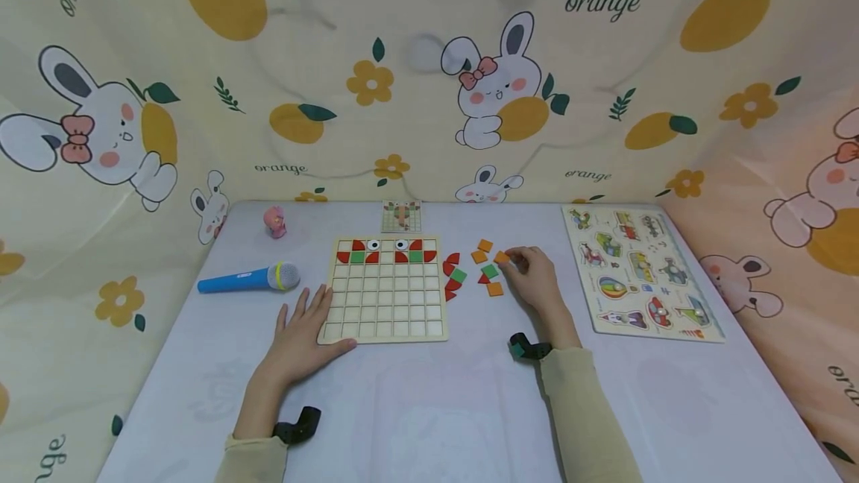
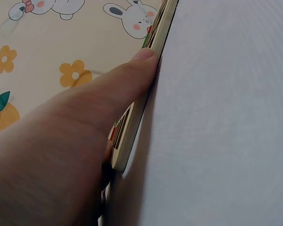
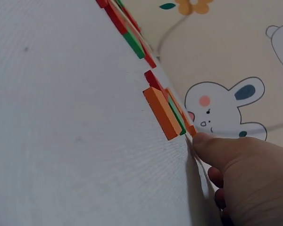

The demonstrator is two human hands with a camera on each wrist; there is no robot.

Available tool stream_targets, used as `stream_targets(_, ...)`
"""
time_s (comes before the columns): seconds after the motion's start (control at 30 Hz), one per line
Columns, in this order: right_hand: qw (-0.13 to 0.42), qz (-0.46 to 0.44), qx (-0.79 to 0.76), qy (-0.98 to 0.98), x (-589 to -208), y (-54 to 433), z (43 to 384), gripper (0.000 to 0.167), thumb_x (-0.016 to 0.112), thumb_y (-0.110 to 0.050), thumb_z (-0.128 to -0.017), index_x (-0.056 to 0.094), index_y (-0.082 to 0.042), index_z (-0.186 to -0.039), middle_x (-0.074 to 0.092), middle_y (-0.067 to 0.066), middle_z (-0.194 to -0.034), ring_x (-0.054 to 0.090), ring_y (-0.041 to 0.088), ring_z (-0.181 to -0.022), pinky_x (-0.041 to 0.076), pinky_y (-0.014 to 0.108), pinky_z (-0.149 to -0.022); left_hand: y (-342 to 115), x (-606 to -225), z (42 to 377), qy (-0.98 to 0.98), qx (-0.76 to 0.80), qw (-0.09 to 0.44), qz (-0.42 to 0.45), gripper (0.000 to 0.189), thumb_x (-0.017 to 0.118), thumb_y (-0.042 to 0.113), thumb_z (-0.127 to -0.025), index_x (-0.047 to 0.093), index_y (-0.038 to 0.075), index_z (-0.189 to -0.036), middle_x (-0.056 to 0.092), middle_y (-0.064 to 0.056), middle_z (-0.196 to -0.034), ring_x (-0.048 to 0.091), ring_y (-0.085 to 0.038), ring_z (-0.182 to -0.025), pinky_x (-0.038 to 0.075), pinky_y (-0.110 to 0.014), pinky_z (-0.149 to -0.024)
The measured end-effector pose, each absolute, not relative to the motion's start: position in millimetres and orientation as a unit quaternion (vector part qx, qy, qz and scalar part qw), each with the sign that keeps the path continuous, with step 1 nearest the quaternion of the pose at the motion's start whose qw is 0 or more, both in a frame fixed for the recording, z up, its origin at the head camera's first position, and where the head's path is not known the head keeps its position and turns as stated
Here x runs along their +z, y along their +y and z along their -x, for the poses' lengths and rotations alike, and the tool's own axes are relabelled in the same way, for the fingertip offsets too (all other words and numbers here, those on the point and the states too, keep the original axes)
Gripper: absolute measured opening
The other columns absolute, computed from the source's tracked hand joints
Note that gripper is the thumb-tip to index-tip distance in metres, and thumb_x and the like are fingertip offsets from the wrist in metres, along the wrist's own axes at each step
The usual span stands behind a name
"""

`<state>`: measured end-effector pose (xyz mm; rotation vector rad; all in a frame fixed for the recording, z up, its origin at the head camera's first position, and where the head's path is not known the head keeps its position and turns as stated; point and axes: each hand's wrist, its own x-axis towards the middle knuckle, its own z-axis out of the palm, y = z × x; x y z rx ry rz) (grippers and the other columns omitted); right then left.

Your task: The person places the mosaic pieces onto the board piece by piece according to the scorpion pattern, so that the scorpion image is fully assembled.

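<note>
Near the middle of the head view, the grid board [image 1: 385, 302] bears set tiles [image 1: 358, 256] in its top 2 rows. The left hand [image 1: 303, 338] touches its lower-left corner, fingers spread. Right of centre, the right hand [image 1: 539, 285] pinches 1 orange tile [image 1: 500, 257] near loose tiles [image 1: 458, 275].

orange squares [image 1: 495, 289] 4 — green squares [image 1: 458, 275] 4 — grid board [image 1: 385, 297] 1

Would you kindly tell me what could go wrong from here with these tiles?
The right hand, pinching an orange square tile, might nudge the green square tile close by. The left hand, touching the edge of the grid board, could shift it and unsettle the red tiles in its top rows.
</note>
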<state>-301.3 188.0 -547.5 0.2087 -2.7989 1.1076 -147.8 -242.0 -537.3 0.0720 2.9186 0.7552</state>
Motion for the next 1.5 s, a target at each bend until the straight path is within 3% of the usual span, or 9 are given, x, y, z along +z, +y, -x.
stream_targets(0.23, 0.06, -0.072, 0.383, -0.919, -546.6, 186.9, 301.0, 0.036, 0.072, -0.028, -0.103, 0.071, -0.002, -0.128, 0.066, 0.019, -0.119, 0.062, 0.034, -0.108, 0.054, 0.049, -0.098, -243.9, -539.2, 147.5, 0.966, 0.248, 0.061, -0.025, 0.116, 0.069, 0.072, -0.089, 0.022, 0.001, -0.168, 0.017, -0.02, -0.176, 0.002, -0.048, -0.163, -0.005, -0.073, -0.125)
stream_targets(1.0, 0.064, -0.082, 0.376, -0.921, -545.3, 185.8, 300.8, 0.031, 0.072, -0.025, -0.103, 0.074, -0.001, -0.122, 0.069, 0.016, -0.109, 0.058, 0.03, -0.098, 0.049, 0.042, -0.088, -244.1, -544.1, 149.9, 0.965, 0.256, 0.058, -0.027, 0.117, 0.07, 0.072, -0.088, 0.022, 0.002, -0.168, 0.018, -0.02, -0.176, 0.002, -0.047, -0.163, -0.007, -0.072, -0.125)
stream_targets(1.5, 0.057, -0.074, 0.348, -0.933, -545.3, 184.8, 300.1, 0.036, 0.073, -0.026, -0.102, 0.071, 0.002, -0.126, 0.063, 0.022, -0.121, 0.056, 0.034, -0.104, 0.051, 0.048, -0.093, -242.9, -544.7, 150.2, 0.966, 0.249, 0.063, -0.023, 0.118, 0.07, 0.073, -0.087, 0.021, 0.003, -0.168, 0.017, -0.019, -0.176, 0.001, -0.046, -0.163, -0.008, -0.071, -0.126)
